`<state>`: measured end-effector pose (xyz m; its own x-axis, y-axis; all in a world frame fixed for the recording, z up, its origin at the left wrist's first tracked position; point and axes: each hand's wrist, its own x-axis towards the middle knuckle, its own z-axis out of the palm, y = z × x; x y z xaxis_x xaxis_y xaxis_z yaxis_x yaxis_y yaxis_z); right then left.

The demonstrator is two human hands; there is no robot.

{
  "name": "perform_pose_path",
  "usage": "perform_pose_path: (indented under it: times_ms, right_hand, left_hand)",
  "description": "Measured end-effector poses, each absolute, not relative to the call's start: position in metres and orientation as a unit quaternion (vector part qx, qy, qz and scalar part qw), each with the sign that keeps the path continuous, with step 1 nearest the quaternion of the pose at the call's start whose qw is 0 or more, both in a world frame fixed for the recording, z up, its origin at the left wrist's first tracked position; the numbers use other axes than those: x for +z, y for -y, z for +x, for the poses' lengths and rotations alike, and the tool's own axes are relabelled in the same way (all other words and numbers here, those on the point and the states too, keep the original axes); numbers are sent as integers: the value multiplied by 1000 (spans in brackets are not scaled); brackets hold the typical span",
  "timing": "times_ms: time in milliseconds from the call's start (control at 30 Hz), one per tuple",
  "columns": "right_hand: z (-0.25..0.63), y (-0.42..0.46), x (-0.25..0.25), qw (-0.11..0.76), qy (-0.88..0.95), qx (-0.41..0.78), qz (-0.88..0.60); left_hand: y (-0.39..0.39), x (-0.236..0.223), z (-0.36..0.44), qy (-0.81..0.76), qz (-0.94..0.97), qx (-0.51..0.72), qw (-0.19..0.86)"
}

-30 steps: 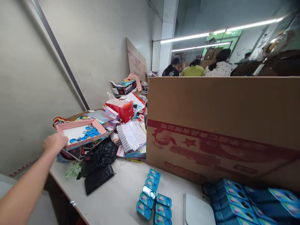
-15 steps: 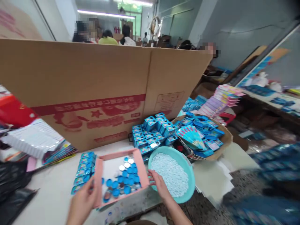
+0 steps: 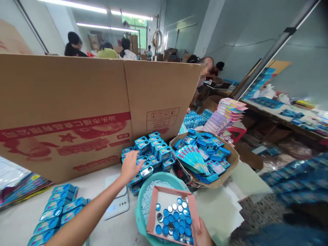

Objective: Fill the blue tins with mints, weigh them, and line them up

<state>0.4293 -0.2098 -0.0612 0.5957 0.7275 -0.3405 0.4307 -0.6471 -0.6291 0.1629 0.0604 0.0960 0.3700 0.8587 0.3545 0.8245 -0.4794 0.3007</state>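
My right hand [image 3: 202,234] grips the right side of a shallow pink cardboard tray [image 3: 151,211]. The tray sits over a turquoise basin [image 3: 139,220] of small pale-blue pellets [image 3: 147,194]. Several round blue caps [image 3: 176,215] and silver discs lie inside the tray. My left hand [image 3: 130,166] reaches over the stacked small blue boxes [image 3: 160,150], thumb apart from the fingers. Its fingertips are at the boxes, partly hidden; whether they touch one is unclear.
A large cardboard sheet [image 3: 97,92] stands behind the table. Blue boxes [image 3: 57,205] are lined up at left, near a white scale [image 3: 116,206]. An open carton [image 3: 232,164] of blue boxes and printed cards stands at right. Co-workers [image 3: 74,46] sit beyond the cardboard.
The pink tray came from the left pile, was held in both hands, and now rests over the basin in my right hand. My left hand has left it for the stacked boxes.
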Motion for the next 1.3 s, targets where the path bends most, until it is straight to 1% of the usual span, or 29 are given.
perform_pose_path:
  times_ms: [67, 133, 233, 300, 367, 467, 533, 633, 733, 833, 967, 1100, 1200, 1300]
  right_hand:
    - [429, 203, -59, 228, 334, 277, -872]
    - [428, 196, -55, 222, 358, 233, -876]
    - [428, 190, -49, 207, 410, 168, -872]
    - [429, 189, -47, 198, 424, 141, -872]
    - [431, 188, -45, 210, 440, 116, -865]
    - [430, 182, -41, 252, 482, 96, -834]
    - [427, 175, -38, 273, 519, 110, -803]
    - [418, 163, -38, 268, 580, 151, -754]
    - [409, 157, -46, 226, 644, 183, -708]
    - [400, 154, -61, 181, 698, 175, -671]
    - [392, 150, -81, 158, 750, 130, -629]
    - [383, 148, -96, 140, 765, 88, -622]
    - [376, 150, -102, 123, 771, 69, -621]
    - [370, 153, -105, 120, 779, 68, -612]
  left_hand:
    - [-102, 114, 181, -517, 831, 202, -29]
    - [-129, 119, 198, -534, 831, 142, -63]
    - [-142, 108, 215, -546, 830, 70, -89]
    - [-140, 98, 219, -539, 833, 61, -106]
    - [-134, 90, 220, -525, 839, 73, -119]
    - [-125, 83, 219, -511, 849, 87, -106]
    - [-119, 80, 217, -518, 847, 94, -76]
    - [-101, 81, 209, -539, 832, 129, -26]
    - [-67, 89, 185, -556, 807, 197, 22]
    - [-14, 101, 140, -572, 779, 247, 68]
    - [76, 107, 55, -637, 737, 209, 89]
    - [144, 92, -14, -715, 673, 172, 75]
    - [150, 73, -31, -720, 666, 170, 91]
    - [118, 50, -24, -700, 685, 168, 114]
